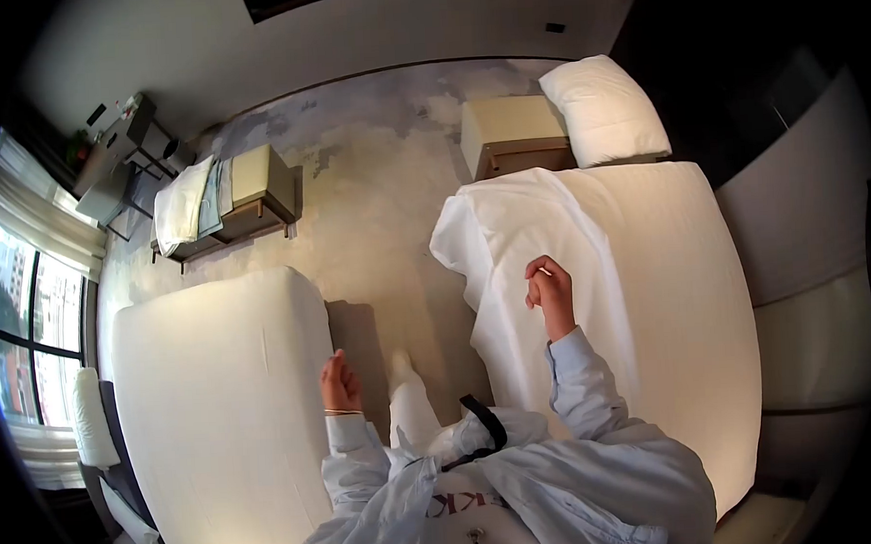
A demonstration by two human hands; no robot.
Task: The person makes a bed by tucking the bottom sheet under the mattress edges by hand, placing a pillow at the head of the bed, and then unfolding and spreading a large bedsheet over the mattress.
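My right hand (550,288) is raised over the right bed (684,290), its fingers curled closed; no cloth shows in its grip. Below it, a loose white sheet (526,224) lies in folds across the bed's left side and hangs over the edge. My left hand (340,383) is closed in a loose fist by the near right side of the left bed (217,379), with nothing visible in it. A smooth white cover is drawn over that bed.
A white pillow (605,109) rests at the right bed's far end, beside a cream-topped bench (514,123). Folded linens (188,205) lie on another bench (256,178) at far left. A desk with a chair (111,196) stands behind. Carpeted floor (386,245) runs between the beds.
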